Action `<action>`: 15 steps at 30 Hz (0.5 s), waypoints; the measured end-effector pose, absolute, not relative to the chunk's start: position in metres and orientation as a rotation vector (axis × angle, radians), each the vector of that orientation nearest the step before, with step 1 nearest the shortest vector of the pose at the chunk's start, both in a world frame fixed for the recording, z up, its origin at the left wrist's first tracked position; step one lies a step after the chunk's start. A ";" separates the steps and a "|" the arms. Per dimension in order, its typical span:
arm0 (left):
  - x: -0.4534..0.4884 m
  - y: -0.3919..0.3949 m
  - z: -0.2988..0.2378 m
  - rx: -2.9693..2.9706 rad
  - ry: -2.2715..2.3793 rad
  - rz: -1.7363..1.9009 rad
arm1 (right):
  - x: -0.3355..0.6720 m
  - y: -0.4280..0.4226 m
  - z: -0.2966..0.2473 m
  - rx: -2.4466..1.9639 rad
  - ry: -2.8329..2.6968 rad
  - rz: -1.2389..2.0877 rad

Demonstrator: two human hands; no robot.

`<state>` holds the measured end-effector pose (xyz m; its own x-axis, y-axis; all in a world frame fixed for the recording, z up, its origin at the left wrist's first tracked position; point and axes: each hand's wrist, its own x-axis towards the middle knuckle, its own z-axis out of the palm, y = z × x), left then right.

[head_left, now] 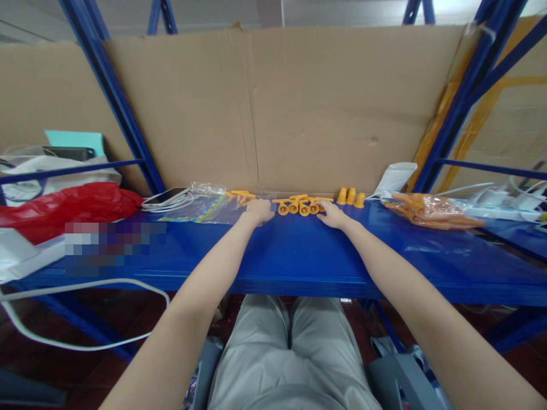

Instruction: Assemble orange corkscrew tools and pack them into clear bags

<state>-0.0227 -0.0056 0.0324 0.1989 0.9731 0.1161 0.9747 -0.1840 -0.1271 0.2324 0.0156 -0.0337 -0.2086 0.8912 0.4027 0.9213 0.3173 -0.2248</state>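
Observation:
A row of small orange plastic parts [299, 205] lies at the back of the blue shelf [299, 256], against a cardboard wall. My left hand [257, 212] rests just left of the row with its fingers curled down; whether it holds anything is hidden. My right hand [332, 215] lies at the row's right end, fingers stretched toward the orange parts and touching them. Three upright orange caps [350, 197] stand just right of that hand. More orange parts [241, 197] sit on a clear plastic bag [205, 206] left of my left hand.
A clear bag of orange parts [431, 210] lies at the right. A phone [166, 196] with white cable, a red bag [64, 208] and white items sit at the left. Blue rack posts [115, 102] flank the shelf. A white cable [85, 319] hangs below the front edge.

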 end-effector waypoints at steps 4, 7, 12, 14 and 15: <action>-0.034 -0.008 0.029 -2.404 -1.920 -0.105 | 0.228 0.009 -0.028 -1.725 -2.119 -0.058; -0.039 -0.008 0.029 -2.484 -1.897 -0.143 | 0.225 0.000 -0.019 -1.804 -2.076 -0.149; -0.039 -0.006 0.027 -2.559 -1.941 -0.174 | 0.227 -0.010 -0.007 -1.973 -1.888 -0.202; -0.038 -0.005 0.026 -2.528 -1.950 -0.161 | 0.231 -0.008 -0.006 -2.004 -1.800 -0.154; -0.038 -0.005 0.025 -2.504 -1.944 -0.162 | 0.233 -0.007 -0.006 -2.012 -1.760 -0.123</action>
